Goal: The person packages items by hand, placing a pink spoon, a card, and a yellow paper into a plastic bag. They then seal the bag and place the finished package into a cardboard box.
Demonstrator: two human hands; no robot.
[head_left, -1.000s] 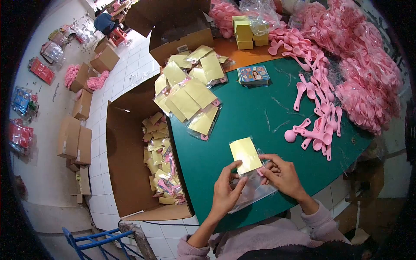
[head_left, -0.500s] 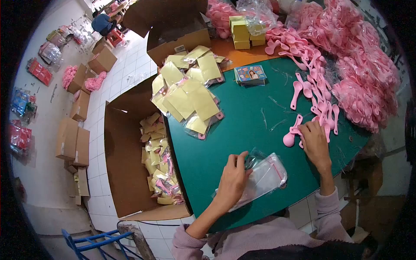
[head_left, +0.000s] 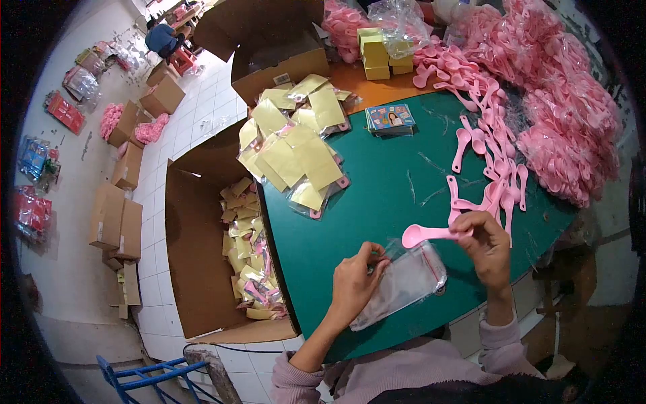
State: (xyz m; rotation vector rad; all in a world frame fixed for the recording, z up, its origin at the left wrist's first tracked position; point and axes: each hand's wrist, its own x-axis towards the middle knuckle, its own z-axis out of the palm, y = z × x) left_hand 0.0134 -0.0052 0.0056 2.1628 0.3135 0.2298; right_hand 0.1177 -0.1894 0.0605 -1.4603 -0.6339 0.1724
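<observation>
A pink spoon (head_left: 420, 234) is pinched by its handle in my right hand (head_left: 487, 250), its bowl pointing left over the plastic bags. My left hand (head_left: 358, 279) has thumb and forefinger pressed together on the edge of a clear plastic bag (head_left: 393, 248). Beneath it lies a stack of clear bags (head_left: 408, 277) on the green table (head_left: 377, 195). Loose pink spoons (head_left: 499, 151) form a trail beyond my right hand. A stack of printed cards (head_left: 390, 118) rests farther back on the table.
Bagged yellow cards (head_left: 296, 155) are piled at the table's left edge, beside an open carton (head_left: 202, 269) of similar packs. Yellow blocks (head_left: 374, 54) and bags of pink spoons (head_left: 565, 114) stand at the back. A seated person (head_left: 160, 38) is far off; a blue metal frame (head_left: 151, 374) is lower left.
My right hand has drawn a pink spoon from the loose ones and brought it toward the bags. My left hand has shifted slightly, its fingers now closer together at the bag's edge.
</observation>
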